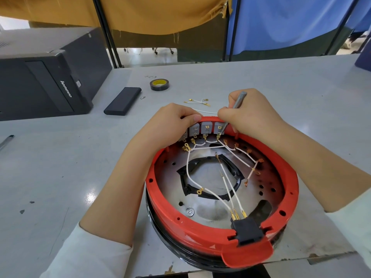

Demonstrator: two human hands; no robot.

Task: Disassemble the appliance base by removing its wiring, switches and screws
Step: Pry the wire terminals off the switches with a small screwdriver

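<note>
The round red appliance base (200,235) lies upside down at the table's near edge, its metal plate showing. White wires (212,192) with brass terminals run from a black plug socket (247,230) to a row of grey switches (205,128) under the far rim. My left hand (170,123) grips the far rim, fingers curled over it beside the switches. My right hand (247,113) holds a thin grey metal tool (237,101), whose tip touches the rightmost switch's terminal.
Loose white wires (197,101) with brass ends lie just beyond the base. Farther back are a roll of black tape (159,84), a flat black case (122,101) and a black computer tower (40,81) at the left. A pen (6,140) lies at the left edge.
</note>
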